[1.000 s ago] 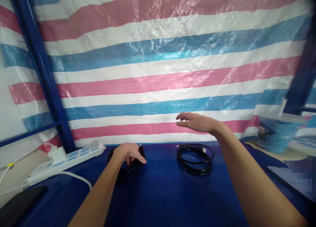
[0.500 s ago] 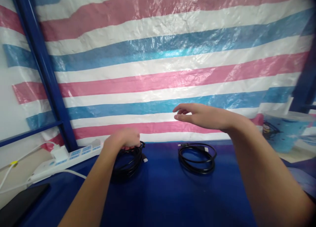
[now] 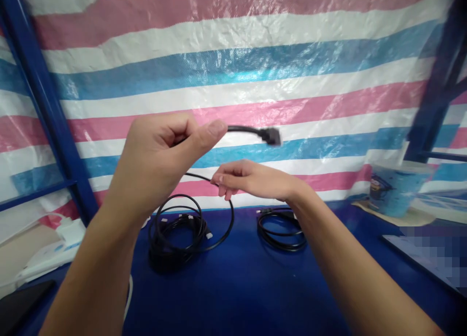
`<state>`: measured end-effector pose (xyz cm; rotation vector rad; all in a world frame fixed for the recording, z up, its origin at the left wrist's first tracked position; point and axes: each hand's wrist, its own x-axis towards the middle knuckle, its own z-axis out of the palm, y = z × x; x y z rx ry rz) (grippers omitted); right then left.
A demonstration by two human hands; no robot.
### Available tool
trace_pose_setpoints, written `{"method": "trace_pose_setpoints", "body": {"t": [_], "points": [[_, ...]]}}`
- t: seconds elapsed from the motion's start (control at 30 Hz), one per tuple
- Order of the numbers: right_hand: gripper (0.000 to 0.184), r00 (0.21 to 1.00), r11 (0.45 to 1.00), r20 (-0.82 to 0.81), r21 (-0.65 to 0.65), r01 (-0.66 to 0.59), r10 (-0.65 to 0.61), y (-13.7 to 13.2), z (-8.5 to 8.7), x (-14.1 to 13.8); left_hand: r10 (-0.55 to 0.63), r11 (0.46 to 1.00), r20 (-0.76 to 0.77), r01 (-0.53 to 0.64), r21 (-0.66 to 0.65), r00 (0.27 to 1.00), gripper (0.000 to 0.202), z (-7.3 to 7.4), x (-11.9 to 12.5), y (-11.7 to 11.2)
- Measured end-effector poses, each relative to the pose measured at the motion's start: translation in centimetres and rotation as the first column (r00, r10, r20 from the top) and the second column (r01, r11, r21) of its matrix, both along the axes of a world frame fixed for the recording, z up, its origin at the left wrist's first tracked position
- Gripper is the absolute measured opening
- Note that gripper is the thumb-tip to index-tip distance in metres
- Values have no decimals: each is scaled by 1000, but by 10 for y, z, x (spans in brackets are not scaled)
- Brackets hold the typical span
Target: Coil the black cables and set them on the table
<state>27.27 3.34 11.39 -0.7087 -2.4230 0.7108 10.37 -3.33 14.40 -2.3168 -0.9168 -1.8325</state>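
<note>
My left hand (image 3: 164, 151), raised in front of the striped sheet, pinches a black cable (image 3: 242, 129) between thumb and forefinger. The cable's dark plug (image 3: 273, 136) sticks out to the right, blurred by motion. Lower and to the right, my right hand (image 3: 244, 177) has its fingertips closed on a lower stretch of the same cable, which curves down to a black cable coil (image 3: 173, 263) on the blue table (image 3: 233, 297). Several plug ends show in that coil. A second, smaller black cable coil (image 3: 282, 248) lies apart, below my right forearm.
A white power strip (image 3: 51, 258) with a plug and a black flat object (image 3: 25, 302) are at the left. At the right stand a blue patterned cup (image 3: 397, 190) on brown paper and a flat, partly pixelated object (image 3: 412, 253). The striped sheet (image 3: 233, 97) hangs behind.
My left hand has risen from the left coil, drawing up one cable end. My right hand has moved left and down and taken hold of that cable. The view has shifted slightly.
</note>
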Motion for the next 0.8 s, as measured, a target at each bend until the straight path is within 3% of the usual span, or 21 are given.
{"method": "trace_pose_setpoints", "body": {"t": [0.1,0.23,0.3,0.37,0.43,0.5,0.6,0.67,0.73,0.8], "points": [[31,951,999,-311,-53,-12,-5,-4,3,4,13,994,33,-10,-105,999,53,0,0,3],[27,830,994,-548,25,-109,105,-11,11,8,-252,924,259,311,-222,933,47,-9,6,23],[33,841,992,-531,118,-49,105,-13,13,6,-369,849,390,477,-229,844,45,-16,12,33],[35,909,973,-413,226,39,60,-14,12,3,-458,757,494,616,-218,739,44,-23,18,40],[35,962,966,-269,255,30,41,-10,8,1,-500,683,551,695,-223,668,43,-29,23,42],[38,982,990,-184,140,-4,30,-4,3,2,-529,623,592,752,-215,608,40,-33,26,43],[37,984,997,-166,-39,62,-68,5,-1,7,-572,556,652,820,-138,498,37,-33,25,40],[24,981,995,-167,-29,97,-101,8,-1,12,-571,569,663,816,-105,484,37,-31,23,39],[23,962,987,-231,39,156,-143,9,3,15,-553,607,640,784,-129,533,35,-30,21,40],[27,904,958,-373,107,265,-209,5,9,17,-522,640,606,745,-188,601,20,-30,22,42]]}}
